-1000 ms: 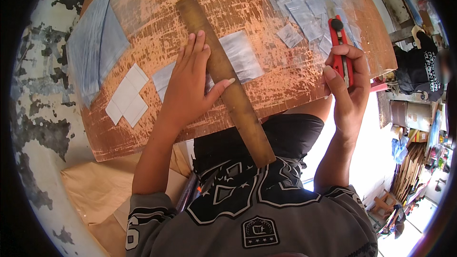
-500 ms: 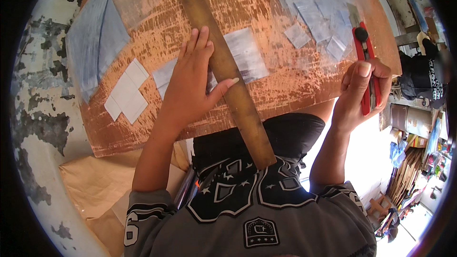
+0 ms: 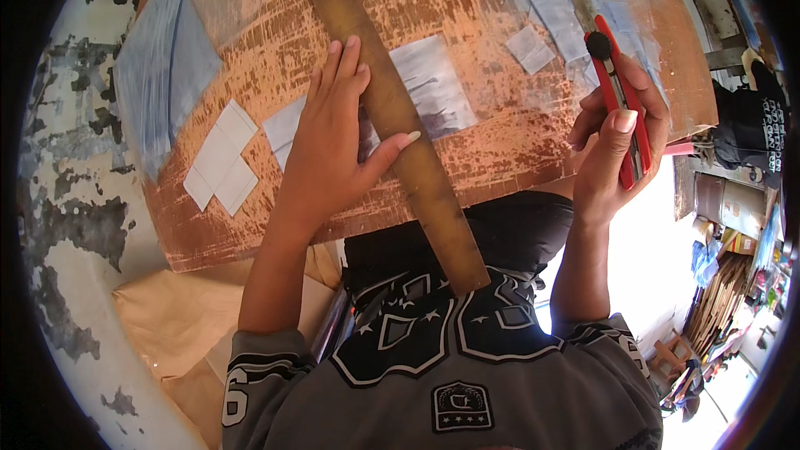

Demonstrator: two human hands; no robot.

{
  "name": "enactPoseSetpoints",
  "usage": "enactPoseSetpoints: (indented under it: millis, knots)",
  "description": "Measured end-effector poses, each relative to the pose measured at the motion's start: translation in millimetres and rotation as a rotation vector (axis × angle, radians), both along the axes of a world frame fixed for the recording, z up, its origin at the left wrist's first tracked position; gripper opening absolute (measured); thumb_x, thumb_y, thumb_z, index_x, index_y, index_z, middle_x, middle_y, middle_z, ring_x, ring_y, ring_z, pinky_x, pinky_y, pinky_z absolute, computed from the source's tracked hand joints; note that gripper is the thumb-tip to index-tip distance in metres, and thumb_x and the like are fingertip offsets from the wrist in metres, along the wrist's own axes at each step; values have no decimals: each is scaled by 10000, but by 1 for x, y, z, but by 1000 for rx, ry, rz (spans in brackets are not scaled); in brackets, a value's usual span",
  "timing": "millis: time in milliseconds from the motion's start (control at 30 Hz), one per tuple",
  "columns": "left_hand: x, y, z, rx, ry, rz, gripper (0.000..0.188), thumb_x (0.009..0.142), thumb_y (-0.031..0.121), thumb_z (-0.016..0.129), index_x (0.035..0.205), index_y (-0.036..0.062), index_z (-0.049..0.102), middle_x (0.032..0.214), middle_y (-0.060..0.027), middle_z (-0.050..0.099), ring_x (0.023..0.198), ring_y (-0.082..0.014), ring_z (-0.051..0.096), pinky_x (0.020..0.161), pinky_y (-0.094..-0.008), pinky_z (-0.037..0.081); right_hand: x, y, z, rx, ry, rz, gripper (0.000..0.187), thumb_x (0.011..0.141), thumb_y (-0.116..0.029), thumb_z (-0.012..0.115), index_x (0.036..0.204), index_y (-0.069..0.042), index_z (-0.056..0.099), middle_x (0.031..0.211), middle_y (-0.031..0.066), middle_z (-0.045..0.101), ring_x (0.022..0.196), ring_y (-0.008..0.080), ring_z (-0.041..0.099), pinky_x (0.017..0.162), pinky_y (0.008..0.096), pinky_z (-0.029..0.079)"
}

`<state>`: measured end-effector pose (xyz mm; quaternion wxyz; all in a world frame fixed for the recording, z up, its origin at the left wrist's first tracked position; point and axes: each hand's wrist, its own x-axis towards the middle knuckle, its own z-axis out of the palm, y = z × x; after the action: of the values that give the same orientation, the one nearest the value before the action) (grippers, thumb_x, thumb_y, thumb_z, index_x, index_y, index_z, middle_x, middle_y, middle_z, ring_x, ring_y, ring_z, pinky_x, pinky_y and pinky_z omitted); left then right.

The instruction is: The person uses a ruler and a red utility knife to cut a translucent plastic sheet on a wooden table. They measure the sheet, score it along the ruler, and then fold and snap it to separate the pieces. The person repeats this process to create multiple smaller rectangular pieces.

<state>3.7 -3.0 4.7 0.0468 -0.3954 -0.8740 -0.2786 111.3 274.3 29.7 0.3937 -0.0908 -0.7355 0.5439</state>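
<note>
My left hand point(image 3: 333, 125) lies flat with fingers stretched, its fingertips at the left edge of a long brown straightedge point(image 3: 392, 112) and its thumb resting on top. The straightedge runs diagonally past the table's near edge toward my lap. Beneath it lies a whitish-grey sheet point(image 3: 437, 75), which shows on both sides; the strip between is covered. My right hand point(image 3: 612, 133) is closed round a red utility knife point(image 3: 617, 104) with a black knob. Its blade points away from me, raised above the right side of the table.
White cut pieces point(image 3: 221, 158) lie left of my left hand. Bluish film point(image 3: 154, 75) covers the far left of the scratched brown table point(image 3: 275, 25). Several small clear squares point(image 3: 531, 50) are piled at the far right. Brown paper point(image 3: 183, 308) sits below the table's left side.
My right hand has shifted slightly left and turned the knife, with more fingers now visible. My left hand still rests on the straightedge. The whole view has tilted a little.
</note>
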Motion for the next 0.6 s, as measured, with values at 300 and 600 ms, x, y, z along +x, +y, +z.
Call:
enactPoseSetpoints:
  millis: [300, 600]
  knots:
    - [2, 0, 2, -16, -2, 9, 809, 951, 469, 789, 1419, -117, 486, 1697, -330, 340, 1592, -507, 306, 1290, -615, 244, 13, -10, -13, 22, -100, 58, 561, 1106, -403, 620, 1446, 41, 581, 997, 155, 724, 657, 89, 607, 587, 230, 481]
    - [2, 1, 2, -24, -4, 12, 786, 962, 471, 779, 1397, -126, 510, 1698, -336, 334, 1591, -499, 316, 1290, -596, 250, 24, -17, -21, -49, -119, 163, 487, 1097, -312, 655, 1437, 32, 599, 1243, 171, 730, 927, 164, 712, 785, 290, 568]
